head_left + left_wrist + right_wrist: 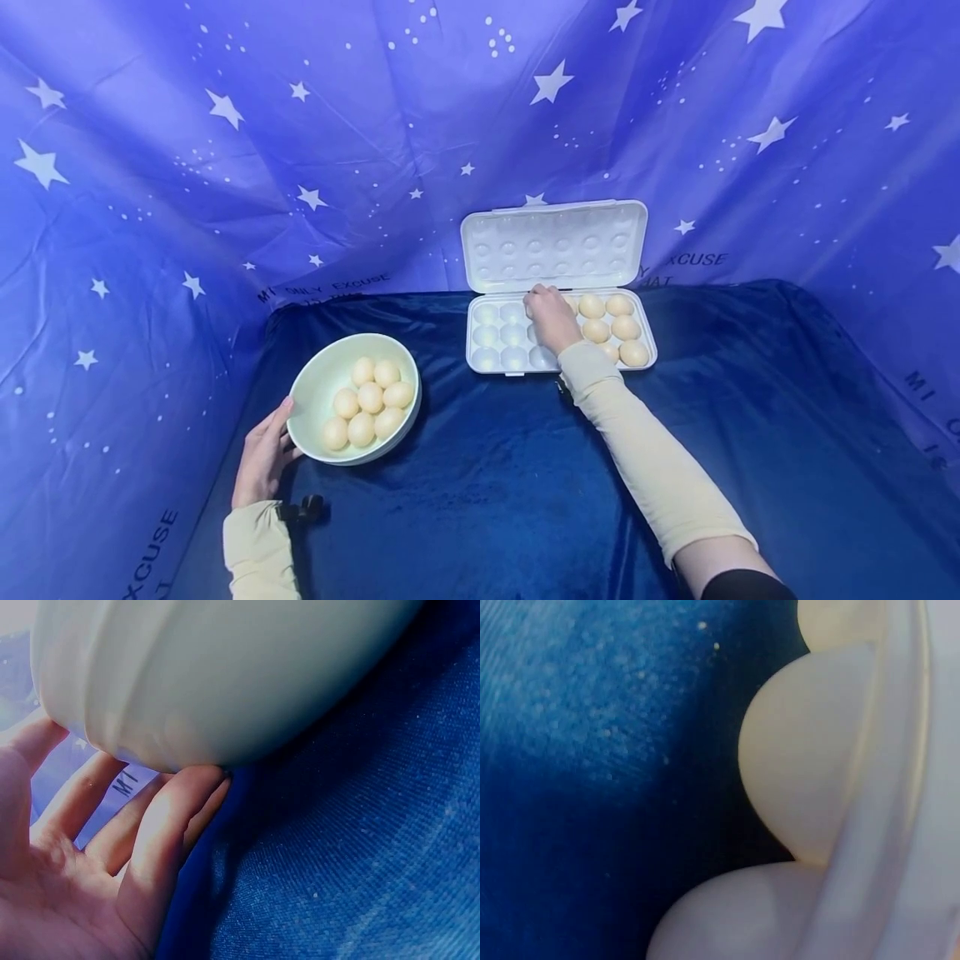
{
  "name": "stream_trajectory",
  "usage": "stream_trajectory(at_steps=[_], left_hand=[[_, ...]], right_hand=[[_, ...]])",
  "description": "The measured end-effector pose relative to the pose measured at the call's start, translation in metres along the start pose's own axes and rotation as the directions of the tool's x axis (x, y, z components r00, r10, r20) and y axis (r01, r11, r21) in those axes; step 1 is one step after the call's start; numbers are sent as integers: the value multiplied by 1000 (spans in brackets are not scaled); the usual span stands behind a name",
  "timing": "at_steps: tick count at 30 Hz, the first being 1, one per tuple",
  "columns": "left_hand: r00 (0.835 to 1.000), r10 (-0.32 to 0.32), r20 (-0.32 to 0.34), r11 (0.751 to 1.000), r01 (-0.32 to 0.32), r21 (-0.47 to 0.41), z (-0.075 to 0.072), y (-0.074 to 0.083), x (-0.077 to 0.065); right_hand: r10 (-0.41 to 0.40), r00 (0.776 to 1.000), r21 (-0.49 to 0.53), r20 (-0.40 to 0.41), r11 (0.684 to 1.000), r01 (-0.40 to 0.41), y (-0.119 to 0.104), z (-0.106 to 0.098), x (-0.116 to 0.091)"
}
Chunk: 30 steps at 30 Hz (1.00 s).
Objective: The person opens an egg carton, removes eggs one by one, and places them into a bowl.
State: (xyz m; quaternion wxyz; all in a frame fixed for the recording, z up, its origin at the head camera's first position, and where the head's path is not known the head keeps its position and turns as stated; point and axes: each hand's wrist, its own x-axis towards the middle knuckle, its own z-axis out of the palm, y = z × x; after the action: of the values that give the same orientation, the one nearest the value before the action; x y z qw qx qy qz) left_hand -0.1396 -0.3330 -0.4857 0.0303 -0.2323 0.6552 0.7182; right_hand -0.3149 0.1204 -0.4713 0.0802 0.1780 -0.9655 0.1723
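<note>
On the left, a pale green bowl (311,392) with several cream-coloured eggs (371,397) in it leans with its opening toward the viewer. My left hand (261,454) holds its left side, one digit at the rim and other fingertips against the outer wall (225,682). An egg carton (513,367) lies with its lid (555,242) raised. My right hand (553,318) reaches down into its middle with bent fingers; the fingertips are hidden, so I cannot tell whether they hold an egg. Eggs (596,330) fill cups on the carton's right; left cups (486,336) are bare.
A dark blue cloth (465,500) covers the table. Behind and at both sides hangs a blue-purple curtain (390,125) with white stars, close behind the carton's lid. In the right wrist view, rounded cup undersides (802,757) bulge below the carton's rim.
</note>
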Motion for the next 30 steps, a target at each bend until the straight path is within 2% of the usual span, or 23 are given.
stream_trajectory(at_steps=[5,11,18,21,25,30], left_hand=[[1000,13,14,1000,-13,-9,-3,-2,-2],[1000,18,-7,1000,-17,4,-3,2,2],[999,-28,-28,1000,28,4,-1,2,6],[999,-35,-25,999,34,-1,-1,2,7],[999,-35,-22,999,35,-12,-2,4,7],[1000,-23,-21,1000,23,-9,-1,4,7]], right_hand=[[5,1000,2,-16,1000,-5,-3,1,0],[-13,998,22,-64,1000,15,-3,0,1],[0,989,93,-150,996,15,-8,-6,-4],[-45,980,101,-192,993,65,-20,-14,-1],[-131,964,113,-233,980,161,-48,-27,2],[-233,947,141,-223,953,268,-85,-32,1]])
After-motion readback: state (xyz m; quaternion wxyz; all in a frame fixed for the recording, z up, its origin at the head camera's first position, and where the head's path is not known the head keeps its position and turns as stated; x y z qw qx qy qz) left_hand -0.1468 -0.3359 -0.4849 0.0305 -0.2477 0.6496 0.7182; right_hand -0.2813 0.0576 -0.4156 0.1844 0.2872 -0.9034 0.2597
